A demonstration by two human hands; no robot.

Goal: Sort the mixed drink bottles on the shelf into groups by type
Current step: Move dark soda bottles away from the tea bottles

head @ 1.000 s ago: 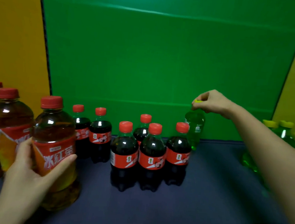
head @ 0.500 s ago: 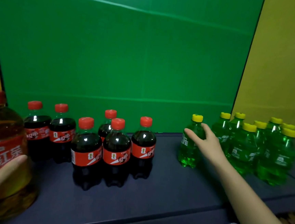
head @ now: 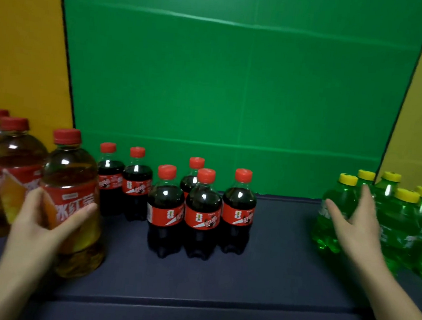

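Note:
My left hand [head: 38, 224] grips a large amber iced-tea bottle [head: 76, 173] with a red cap and red label, standing at the left of the dark shelf [head: 258, 278]. Two more tea bottles [head: 8, 157] stand behind it. Several small cola bottles [head: 201, 210] with red caps cluster in the middle. At the right, my right hand [head: 357, 228] lies with straight fingers against a small green bottle [head: 332, 216] with a yellow cap. That bottle stands at the left edge of several like green bottles [head: 403, 222].
A green back panel [head: 237, 85] closes the shelf behind, with yellow side panels [head: 22, 54] at left and right. Bare shelf surface lies between the cola cluster and the green bottles, and along the front edge.
The green bottle has moved right from beside the colas to the green group, my right hand first pinching its cap and then pushing its side. My left hand stays on the tea bottle.

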